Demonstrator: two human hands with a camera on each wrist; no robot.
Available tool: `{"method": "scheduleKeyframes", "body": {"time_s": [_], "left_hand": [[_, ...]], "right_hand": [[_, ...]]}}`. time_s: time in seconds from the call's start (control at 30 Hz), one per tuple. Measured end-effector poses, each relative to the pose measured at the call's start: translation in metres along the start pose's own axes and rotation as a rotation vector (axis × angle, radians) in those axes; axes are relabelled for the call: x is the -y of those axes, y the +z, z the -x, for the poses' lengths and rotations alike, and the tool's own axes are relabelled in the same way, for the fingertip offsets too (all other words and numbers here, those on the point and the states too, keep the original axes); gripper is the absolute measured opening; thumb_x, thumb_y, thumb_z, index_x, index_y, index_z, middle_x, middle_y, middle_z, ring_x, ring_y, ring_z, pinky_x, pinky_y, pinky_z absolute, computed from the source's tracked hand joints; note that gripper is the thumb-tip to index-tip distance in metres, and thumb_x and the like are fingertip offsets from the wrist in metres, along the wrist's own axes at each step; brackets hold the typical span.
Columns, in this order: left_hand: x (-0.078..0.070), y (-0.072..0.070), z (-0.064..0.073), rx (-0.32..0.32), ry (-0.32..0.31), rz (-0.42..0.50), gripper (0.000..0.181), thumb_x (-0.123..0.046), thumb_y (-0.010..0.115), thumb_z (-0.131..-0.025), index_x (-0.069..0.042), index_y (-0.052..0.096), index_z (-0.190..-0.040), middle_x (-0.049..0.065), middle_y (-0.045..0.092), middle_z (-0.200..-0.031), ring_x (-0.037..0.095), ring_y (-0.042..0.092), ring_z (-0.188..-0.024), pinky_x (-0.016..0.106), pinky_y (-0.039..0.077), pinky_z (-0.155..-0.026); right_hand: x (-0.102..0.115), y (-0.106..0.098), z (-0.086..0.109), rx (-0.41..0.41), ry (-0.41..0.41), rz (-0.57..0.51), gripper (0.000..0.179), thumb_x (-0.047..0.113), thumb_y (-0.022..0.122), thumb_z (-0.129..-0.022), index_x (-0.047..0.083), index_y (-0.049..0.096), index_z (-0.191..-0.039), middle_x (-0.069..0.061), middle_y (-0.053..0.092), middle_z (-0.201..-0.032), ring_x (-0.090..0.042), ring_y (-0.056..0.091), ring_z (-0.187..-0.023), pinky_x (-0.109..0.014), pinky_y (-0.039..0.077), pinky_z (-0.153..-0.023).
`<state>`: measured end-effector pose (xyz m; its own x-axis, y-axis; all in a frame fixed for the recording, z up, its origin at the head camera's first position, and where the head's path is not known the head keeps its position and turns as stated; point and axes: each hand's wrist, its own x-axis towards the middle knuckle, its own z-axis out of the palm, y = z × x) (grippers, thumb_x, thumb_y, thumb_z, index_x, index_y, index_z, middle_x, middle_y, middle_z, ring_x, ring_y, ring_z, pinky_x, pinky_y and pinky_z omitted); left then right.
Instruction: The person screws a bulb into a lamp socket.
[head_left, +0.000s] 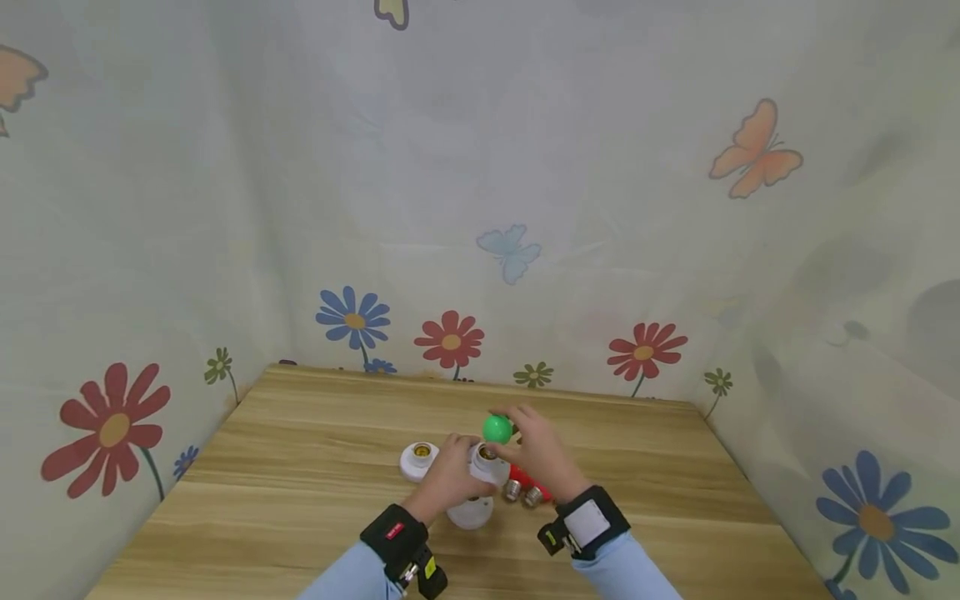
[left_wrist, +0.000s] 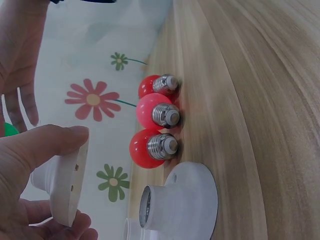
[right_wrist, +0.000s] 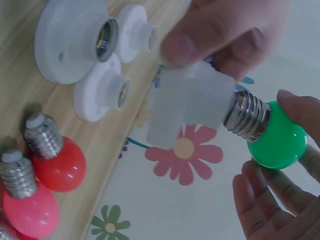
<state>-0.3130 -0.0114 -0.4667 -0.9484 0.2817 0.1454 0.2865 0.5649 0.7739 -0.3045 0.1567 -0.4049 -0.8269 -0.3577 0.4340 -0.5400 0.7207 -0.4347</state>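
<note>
My left hand (head_left: 452,475) grips a white lamp socket (right_wrist: 175,105) by its base, thumb on one side and fingers on the other, raised off the table. In my right hand (head_left: 542,450) is a green light bulb (right_wrist: 277,142), pinched by its round part between thumb and fingers. The bulb's metal screw base meets the socket's mouth in the right wrist view, most of its thread still showing. Bulb and socket both lie tilted there. Only a sliver of the green bulb (left_wrist: 10,129) appears in the left wrist view.
Three red or pinkish bulbs (left_wrist: 145,150) lie side by side on the wooden table (head_left: 337,500), right of the hands. Three more white sockets stand on it: a larger one (right_wrist: 70,40) and two smaller ones (right_wrist: 97,92). A flower-patterned cloth (head_left: 562,317) hangs behind the table.
</note>
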Motion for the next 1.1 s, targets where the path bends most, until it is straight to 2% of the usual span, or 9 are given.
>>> {"method": "scheduleKeyframes", "body": {"time_s": [0.13,0.3,0.67,0.87,1.1], "left_hand": [[0.001,0.001,0.001,-0.002,0.013,0.006,0.078,-0.026,0.086,-0.07,0.003,0.05,-0.132,0.017,0.051,-0.122,0.033,0.052,-0.114,0.051,0.049,-0.094],[0.003,0.003,0.002,-0.004,0.021,-0.004,0.079,-0.027,0.086,-0.07,0.003,0.049,-0.132,0.016,0.05,-0.124,0.033,0.051,-0.116,0.051,0.048,-0.096],[0.003,0.003,0.002,-0.009,0.019,-0.013,0.078,-0.028,0.085,-0.071,0.003,0.049,-0.133,0.018,0.049,-0.128,0.035,0.05,-0.119,0.053,0.046,-0.099],[0.003,0.003,0.003,-0.013,0.036,0.0,0.079,-0.026,0.086,-0.071,0.004,0.048,-0.133,0.018,0.049,-0.127,0.036,0.05,-0.12,0.055,0.044,-0.1],[0.004,0.002,0.004,-0.011,0.049,0.013,0.079,-0.025,0.086,-0.07,0.005,0.048,-0.132,0.018,0.049,-0.126,0.035,0.05,-0.119,0.054,0.045,-0.1]], "right_hand": [[-0.003,0.01,0.003,-0.028,-0.024,-0.031,0.052,0.02,0.08,-0.079,0.014,0.06,-0.127,-0.005,0.061,-0.114,-0.017,0.063,-0.096,-0.037,0.058,-0.077],[-0.007,0.019,0.01,-0.041,-0.027,-0.071,0.054,0.019,0.08,-0.079,0.016,0.059,-0.129,-0.004,0.061,-0.117,-0.016,0.06,-0.099,-0.035,0.058,-0.078],[-0.01,0.025,0.014,-0.069,-0.059,-0.165,0.057,0.009,0.08,-0.078,0.016,0.058,-0.13,-0.004,0.058,-0.119,-0.019,0.06,-0.104,-0.039,0.057,-0.081],[-0.012,0.022,0.015,-0.012,-0.051,-0.193,0.059,0.016,0.077,-0.083,0.018,0.053,-0.137,-0.003,0.055,-0.129,-0.02,0.057,-0.114,-0.041,0.055,-0.089],[-0.019,0.017,0.015,0.064,-0.12,-0.205,0.053,0.016,0.068,-0.091,0.018,0.05,-0.141,-0.004,0.049,-0.144,-0.028,0.048,-0.132,-0.051,0.046,-0.101]]}}
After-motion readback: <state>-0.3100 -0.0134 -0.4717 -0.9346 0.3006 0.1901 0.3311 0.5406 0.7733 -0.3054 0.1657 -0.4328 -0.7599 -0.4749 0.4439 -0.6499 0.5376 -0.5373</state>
